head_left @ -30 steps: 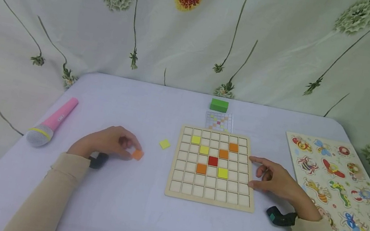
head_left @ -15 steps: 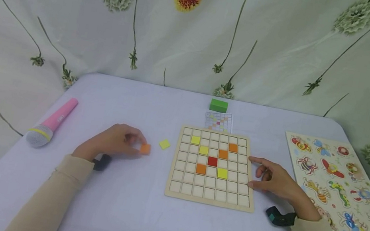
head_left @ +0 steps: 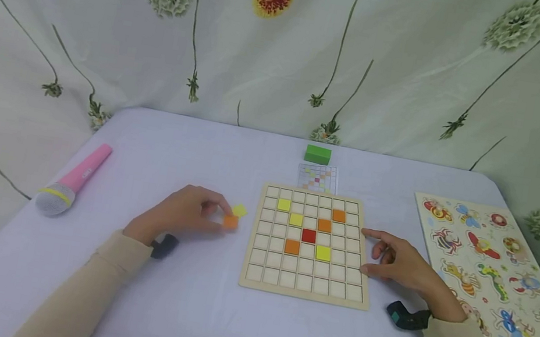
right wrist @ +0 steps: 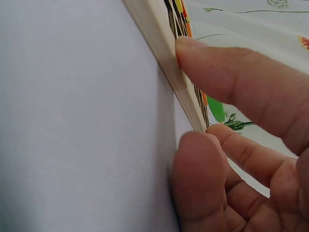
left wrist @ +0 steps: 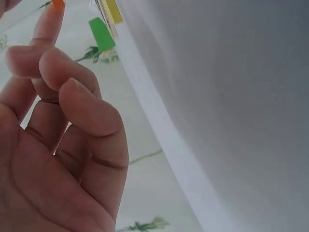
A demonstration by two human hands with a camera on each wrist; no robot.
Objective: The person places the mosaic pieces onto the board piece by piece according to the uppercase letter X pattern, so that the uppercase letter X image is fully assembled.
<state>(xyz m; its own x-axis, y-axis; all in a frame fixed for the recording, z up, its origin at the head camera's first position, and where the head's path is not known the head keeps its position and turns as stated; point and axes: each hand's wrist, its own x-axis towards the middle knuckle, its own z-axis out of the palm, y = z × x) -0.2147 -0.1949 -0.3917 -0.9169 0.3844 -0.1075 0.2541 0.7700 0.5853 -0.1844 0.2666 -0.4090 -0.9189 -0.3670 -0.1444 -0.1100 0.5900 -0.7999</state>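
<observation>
My left hand [head_left: 189, 211] pinches a small orange square tile [head_left: 230, 222] between thumb and fingertips, left of the board. In the left wrist view only a bit of the orange tile [left wrist: 58, 4] shows at the top. Just behind it lies a yellow tile [head_left: 240, 210], partly hidden. My right hand [head_left: 401, 262] touches the right edge of a wooden grid board [head_left: 302, 298] with thumb and index finger spread apart. Several coloured tiles sit in the grid: yellow, orange, and one red tile [head_left: 309, 236] in the centre. The right wrist view shows the thumb at the board's rim [right wrist: 166, 53].
A printed pattern card [head_left: 318, 177] lies behind the board, with a green block [head_left: 317, 155] beyond it. The pink toy microphone [head_left: 84, 168] is on the far left. An insect puzzle board [head_left: 473, 224] lies to the right, partly under the right forearm.
My left hand has moved right with the orange tile, bringing it beside the loose yellow tile. The right hand stays at the board's edge.
</observation>
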